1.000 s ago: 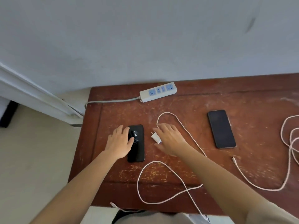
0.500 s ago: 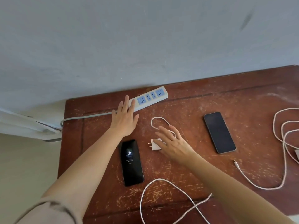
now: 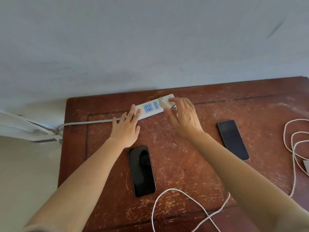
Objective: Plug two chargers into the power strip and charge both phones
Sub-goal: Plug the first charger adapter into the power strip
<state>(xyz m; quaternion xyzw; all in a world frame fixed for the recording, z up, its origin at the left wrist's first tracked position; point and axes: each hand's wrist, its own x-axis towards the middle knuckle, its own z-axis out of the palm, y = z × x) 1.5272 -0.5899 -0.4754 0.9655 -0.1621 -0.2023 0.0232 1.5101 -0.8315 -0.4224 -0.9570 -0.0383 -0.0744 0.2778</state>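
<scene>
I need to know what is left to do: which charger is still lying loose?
The charger at the table's right edge; the other charger is in the right hand at the power strip.

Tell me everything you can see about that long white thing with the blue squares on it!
It is a long white plastic power strip with blue socket panels, lying flat and slightly slanted near the back edge of the scratched reddish-brown wooden table. A grey cord leaves its left end toward the wall. The left hand rests its fingertips on that end, and the right hand holds a small white charger plug over the right half.
</scene>
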